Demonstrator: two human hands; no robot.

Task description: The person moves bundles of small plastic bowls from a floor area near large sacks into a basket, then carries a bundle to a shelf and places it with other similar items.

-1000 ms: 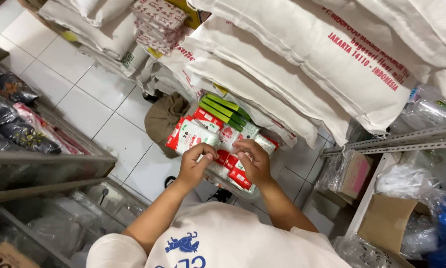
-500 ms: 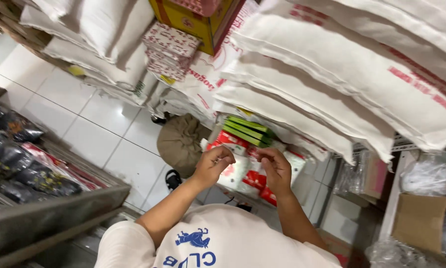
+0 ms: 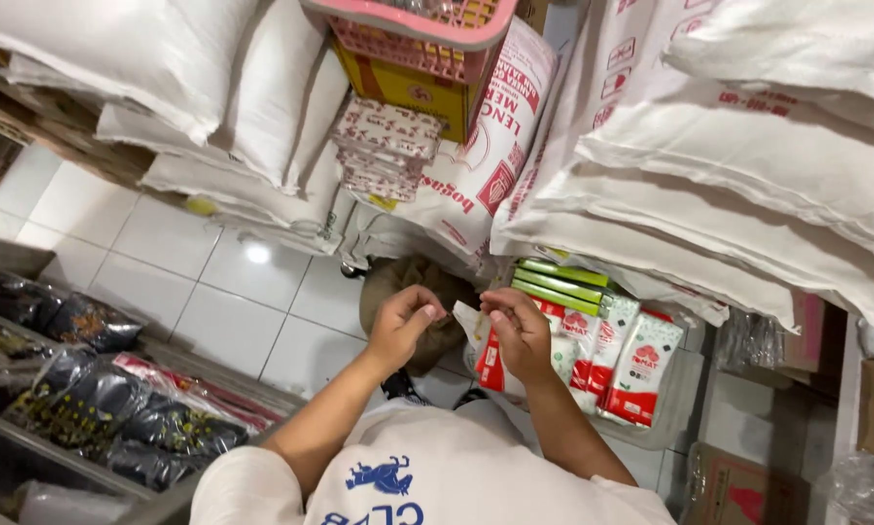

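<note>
My left hand (image 3: 406, 321) and my right hand (image 3: 521, 332) are raised close together in front of my chest. Between their fingertips they pinch the edge of a thin clear plastic wrapper (image 3: 467, 321). Just under and to the right of my right hand lies a bundle of red-and-white sachet packs (image 3: 620, 362). Flat green packs (image 3: 559, 282) are stacked behind the bundle. A brown bag (image 3: 410, 277) sits on the floor below my left hand.
Big white sacks (image 3: 738, 165) are piled to the right and along the top left. A pink basket (image 3: 413, 29) rests on a yellow box. Dark snack bags (image 3: 97, 408) fill a metal rack at lower left. White floor tiles (image 3: 213, 282) show between.
My hands have lifted off the top of the sachet bundle and come together at its left edge, pinching the wrapper. The view has swung so the sacks fill more of it.
</note>
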